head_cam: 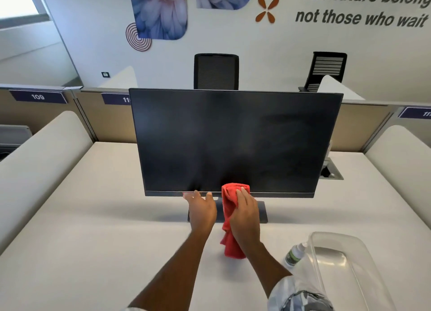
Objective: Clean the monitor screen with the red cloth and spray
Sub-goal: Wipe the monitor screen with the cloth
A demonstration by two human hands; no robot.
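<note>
Spray bottle [294,254] lies on the surface [93,229] at four o'clock beside a clear tub [345,264], set aside. Farther, the right hand [245,215] presses the red cloth [229,217] to the monitor's [233,142] lower edge at twelve o'clock, fingers [242,194] gripping the bunched cloth. The left hand [201,209], fingers spread, steadies the frame, likely against wobble.

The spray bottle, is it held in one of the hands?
No, the spray bottle stands on the desk beside a clear plastic tray, while the right hand holds the red cloth.
</note>
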